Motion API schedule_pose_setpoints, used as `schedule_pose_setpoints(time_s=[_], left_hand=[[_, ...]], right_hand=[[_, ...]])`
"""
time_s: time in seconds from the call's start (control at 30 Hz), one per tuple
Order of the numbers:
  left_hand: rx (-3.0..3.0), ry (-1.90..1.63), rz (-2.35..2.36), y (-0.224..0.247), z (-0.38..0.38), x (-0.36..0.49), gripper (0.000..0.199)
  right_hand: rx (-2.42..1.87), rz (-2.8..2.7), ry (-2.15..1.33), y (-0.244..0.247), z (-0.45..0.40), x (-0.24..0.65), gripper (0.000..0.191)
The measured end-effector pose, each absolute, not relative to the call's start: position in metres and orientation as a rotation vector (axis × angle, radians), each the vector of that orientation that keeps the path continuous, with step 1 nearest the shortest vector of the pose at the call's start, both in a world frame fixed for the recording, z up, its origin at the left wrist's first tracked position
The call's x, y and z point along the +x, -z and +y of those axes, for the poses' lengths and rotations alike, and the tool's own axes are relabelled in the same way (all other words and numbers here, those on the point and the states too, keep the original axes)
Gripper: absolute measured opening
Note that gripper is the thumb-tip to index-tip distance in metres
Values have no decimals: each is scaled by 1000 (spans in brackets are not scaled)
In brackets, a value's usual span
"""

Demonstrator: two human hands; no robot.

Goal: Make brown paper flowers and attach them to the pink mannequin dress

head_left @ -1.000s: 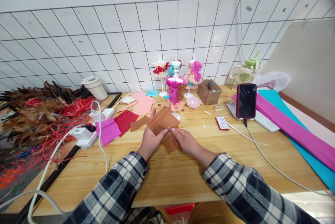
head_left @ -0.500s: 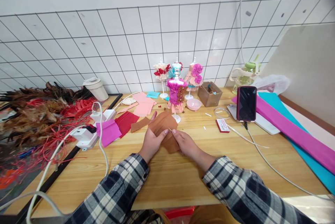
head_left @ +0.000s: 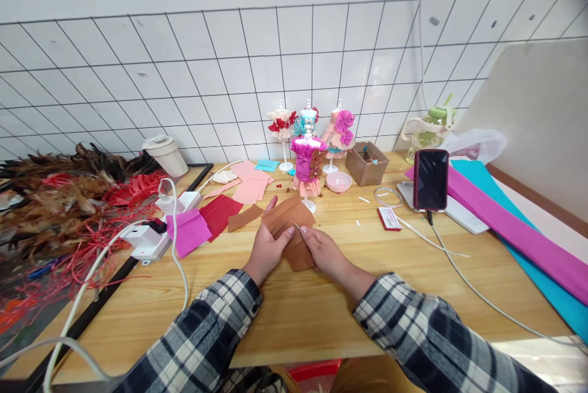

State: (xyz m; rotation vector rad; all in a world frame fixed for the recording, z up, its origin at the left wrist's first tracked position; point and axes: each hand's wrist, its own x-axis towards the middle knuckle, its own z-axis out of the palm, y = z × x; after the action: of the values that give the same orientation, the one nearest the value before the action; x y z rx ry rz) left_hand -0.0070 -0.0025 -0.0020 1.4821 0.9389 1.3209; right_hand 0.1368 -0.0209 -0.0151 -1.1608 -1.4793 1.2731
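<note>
A sheet of brown crepe paper (head_left: 287, 217) is held up over the front middle of the wooden table. My left hand (head_left: 269, 248) grips its left side, thumb on top and fingers mostly hidden behind it. On the right, my right hand (head_left: 324, 249) pinches a thin needle-like piece (head_left: 296, 226) against the paper, its tip pointing up and left. Just beyond the paper stands a small white dress form in a magenta paper dress (head_left: 309, 160). A smaller brown scrap (head_left: 245, 218) lies left of my left hand.
Red paper (head_left: 222, 215), magenta paper (head_left: 189, 232), pink sheets (head_left: 250, 188) and a power strip (head_left: 149, 242) lie left. Behind are a pink bowl (head_left: 339, 182) and a brown box (head_left: 367, 164). A phone (head_left: 430, 180) with its cable stands right; feathers (head_left: 59, 197) fill the far left.
The view has shifted slightly. The upper right of the brown paper has spread a little to the right; both hands keep nearly the same places.
</note>
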Motion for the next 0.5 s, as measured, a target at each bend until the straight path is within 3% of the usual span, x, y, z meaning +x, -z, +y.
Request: schedule_pose_setpoints(time_s=[0.27, 0.5], left_hand=[[1510, -1392, 1031, 1, 0, -11, 65], [1551, -1355, 1065, -6, -1, -11, 68]], right_hand=[[-1233, -1654, -1124, 21, -17, 141, 51], [-1232, -1611, -1145, 20, -18, 140, 50]])
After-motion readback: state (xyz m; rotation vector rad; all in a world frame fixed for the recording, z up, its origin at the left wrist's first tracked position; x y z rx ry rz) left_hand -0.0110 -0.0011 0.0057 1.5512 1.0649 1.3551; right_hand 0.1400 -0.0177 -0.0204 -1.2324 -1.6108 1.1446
